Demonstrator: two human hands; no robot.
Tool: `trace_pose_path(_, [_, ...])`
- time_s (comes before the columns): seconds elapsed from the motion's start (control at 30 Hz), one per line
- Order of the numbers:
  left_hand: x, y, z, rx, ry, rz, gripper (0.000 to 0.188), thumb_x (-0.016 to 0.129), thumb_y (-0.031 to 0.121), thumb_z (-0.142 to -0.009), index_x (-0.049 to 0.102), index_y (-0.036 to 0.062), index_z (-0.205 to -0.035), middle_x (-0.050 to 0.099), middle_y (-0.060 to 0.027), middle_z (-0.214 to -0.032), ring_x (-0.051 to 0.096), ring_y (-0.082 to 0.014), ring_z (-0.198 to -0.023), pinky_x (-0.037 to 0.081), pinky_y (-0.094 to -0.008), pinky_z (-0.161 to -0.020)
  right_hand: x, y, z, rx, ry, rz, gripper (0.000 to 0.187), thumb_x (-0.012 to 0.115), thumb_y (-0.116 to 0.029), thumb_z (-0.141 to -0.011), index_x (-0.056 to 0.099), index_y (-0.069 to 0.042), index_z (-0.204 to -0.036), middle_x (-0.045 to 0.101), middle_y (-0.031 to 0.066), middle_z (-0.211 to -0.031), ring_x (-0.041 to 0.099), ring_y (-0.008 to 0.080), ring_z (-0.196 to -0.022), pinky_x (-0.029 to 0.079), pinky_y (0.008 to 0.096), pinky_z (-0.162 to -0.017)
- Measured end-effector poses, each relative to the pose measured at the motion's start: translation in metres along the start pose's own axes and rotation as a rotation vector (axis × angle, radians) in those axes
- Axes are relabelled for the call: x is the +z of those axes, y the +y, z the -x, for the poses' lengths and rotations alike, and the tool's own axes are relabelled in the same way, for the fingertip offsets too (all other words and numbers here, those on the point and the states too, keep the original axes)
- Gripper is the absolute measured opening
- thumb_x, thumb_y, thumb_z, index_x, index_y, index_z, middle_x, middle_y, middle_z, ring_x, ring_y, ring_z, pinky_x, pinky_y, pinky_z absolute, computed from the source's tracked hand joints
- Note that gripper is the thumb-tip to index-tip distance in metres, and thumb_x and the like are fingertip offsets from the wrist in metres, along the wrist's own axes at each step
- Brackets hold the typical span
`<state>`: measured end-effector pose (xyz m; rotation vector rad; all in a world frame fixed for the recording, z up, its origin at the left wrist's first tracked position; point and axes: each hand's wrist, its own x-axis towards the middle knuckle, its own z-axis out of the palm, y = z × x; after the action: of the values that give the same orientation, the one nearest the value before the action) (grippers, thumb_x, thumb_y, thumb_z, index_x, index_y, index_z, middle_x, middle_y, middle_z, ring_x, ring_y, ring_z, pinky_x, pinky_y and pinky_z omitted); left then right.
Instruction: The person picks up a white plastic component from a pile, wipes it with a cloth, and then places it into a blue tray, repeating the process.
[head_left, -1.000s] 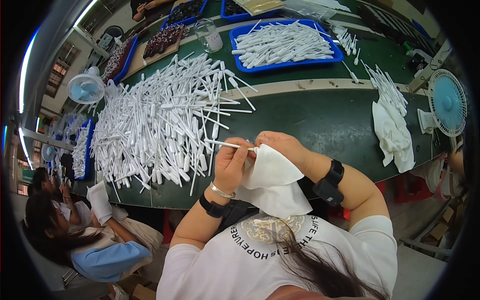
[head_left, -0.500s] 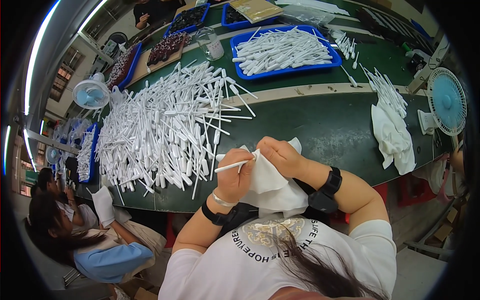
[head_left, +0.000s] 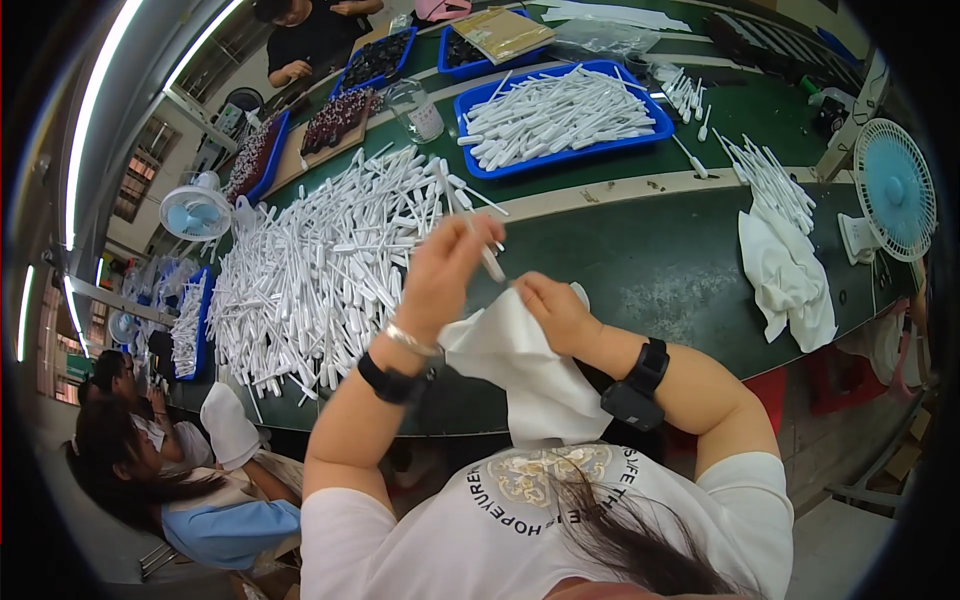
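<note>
My left hand is raised above the near table edge, closed on a white plastic stick with one thicker end, smeared by motion. The stick's lower end points toward my right hand. That hand is closed on a white cloth, which hangs down in front of my shirt. Beyond my left hand spreads a big loose heap of similar white sticks. More of them fill a blue tray at the back of the table.
At the right lie a crumpled white cloth and a small bunch of sticks, beside a fan. A clear jar stands left of the tray. Co-workers sit at the left, one with a white-covered hand; another person is at the far side.
My left hand has moved up and away from the cloth with the stick, toward the heap. My right hand stays with the cloth, which hangs more openly.
</note>
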<state>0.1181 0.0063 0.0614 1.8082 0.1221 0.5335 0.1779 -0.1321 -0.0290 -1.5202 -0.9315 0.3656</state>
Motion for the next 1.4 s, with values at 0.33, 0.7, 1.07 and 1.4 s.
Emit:
trace_pose_path(0.33, [-0.036,-0.112,-0.246,0.063,-0.107,-0.971,0.025,0.045,0.007,-0.076,0.054,0.0058,-0.100,0.058,-0.0204,-0.093,0.053,-0.0347,-0.092,0.042,-0.0385,-0.080,0.000,-0.001,-0.004,-0.099,-0.479,0.264,0.027,0.045,-0.034,-0.085,0.054,-0.009,-0.082,0.057,0.0160,-0.067,0.055,0.0352,-0.064,0.043,0.0415,-0.058])
trace_pose_path(0.7, [-0.035,-0.141,-0.292,0.052,-0.146,-1.122,0.027,0.045,0.003,-0.073,0.059,0.0077,-0.096,0.058,-0.0170,-0.098,0.053,-0.0329,-0.095,0.042,-0.0368,-0.083,-0.013,0.007,-0.002,-0.077,-0.553,0.132,0.028,0.045,-0.037,-0.084,0.054,-0.010,-0.079,0.057,0.0149,-0.066,0.055,0.0346,-0.065,0.042,0.0439,-0.059])
trace_pose_path(1.07, [-0.087,0.037,-0.095,0.004,-0.520,-0.944,0.024,0.054,0.012,-0.079,0.054,0.0047,-0.101,0.060,-0.0120,-0.088,0.057,-0.0234,-0.081,0.045,-0.0293,-0.072,-0.019,-0.021,-0.011,-0.357,-0.176,0.307,0.031,0.061,-0.031,-0.071,0.056,-0.004,-0.087,0.054,0.0124,-0.077,0.054,0.0297,-0.069,0.044,0.0372,-0.060])
trace_pose_path(1.4, [-0.129,-0.010,0.122,-0.308,-0.303,-0.901,0.017,0.053,0.013,-0.079,0.058,0.0028,-0.092,0.060,-0.0127,-0.081,0.058,-0.0265,-0.074,0.046,-0.0307,-0.066,-0.006,-0.048,0.016,-0.199,-0.604,0.869,0.026,0.063,-0.020,-0.064,0.056,-0.005,-0.084,0.053,0.0114,-0.073,0.053,0.0284,-0.074,0.043,0.0373,-0.062])
